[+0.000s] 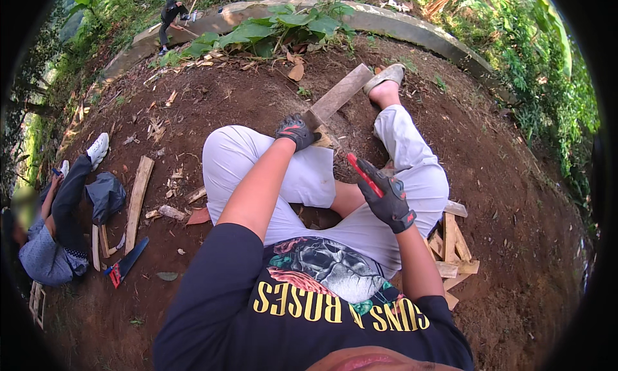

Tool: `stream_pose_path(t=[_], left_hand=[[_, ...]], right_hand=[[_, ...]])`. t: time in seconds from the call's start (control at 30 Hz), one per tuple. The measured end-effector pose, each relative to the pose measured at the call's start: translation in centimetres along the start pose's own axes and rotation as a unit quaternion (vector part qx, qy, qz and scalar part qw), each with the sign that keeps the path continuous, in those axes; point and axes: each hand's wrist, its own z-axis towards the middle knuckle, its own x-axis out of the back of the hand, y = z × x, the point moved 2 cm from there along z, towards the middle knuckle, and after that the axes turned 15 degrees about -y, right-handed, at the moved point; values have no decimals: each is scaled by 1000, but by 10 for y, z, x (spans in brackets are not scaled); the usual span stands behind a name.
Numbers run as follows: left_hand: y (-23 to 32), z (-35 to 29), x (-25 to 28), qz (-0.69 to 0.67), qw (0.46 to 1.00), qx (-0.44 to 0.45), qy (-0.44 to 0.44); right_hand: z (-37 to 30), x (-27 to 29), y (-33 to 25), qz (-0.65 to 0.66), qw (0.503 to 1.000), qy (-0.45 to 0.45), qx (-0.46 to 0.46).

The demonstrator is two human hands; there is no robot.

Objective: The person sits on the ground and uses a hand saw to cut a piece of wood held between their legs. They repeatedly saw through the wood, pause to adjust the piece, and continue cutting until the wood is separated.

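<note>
A weathered wooden plank (pixel 341 93) slants across the ground between my legs, its far end near my sandalled foot. Gloved in black with red marks, my left hand (pixel 297 131) is closed around the plank's near end. Just under those fingers shows a paler bit of wood (pixel 324 141). My right hand (pixel 384 196), also gloved, is held above my right shin with fingers stretched out and together. A red strip runs along its edge; whether it belongs to the glove or is a separate thing, I cannot tell.
Cut wood pieces (pixel 456 245) are piled beside my right thigh. To the left lie a long board (pixel 138 200) and a handsaw (pixel 127 263), near a seated person (pixel 55 242). Another person (pixel 171 22) bends by the far concrete curb (pixel 399 24). Leafy plants (pixel 277 31) grow before it.
</note>
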Motion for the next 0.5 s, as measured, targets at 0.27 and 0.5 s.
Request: stream_pose_path(t=[0.27, 0.5], left_hand=[[19, -32, 11, -22, 999, 26, -24], [24, -19, 7, -15, 1000, 7, -8]], right_hand=[[-69, 27, 3, 35, 999, 26, -30], [129, -25, 7, 62, 992, 51, 97]])
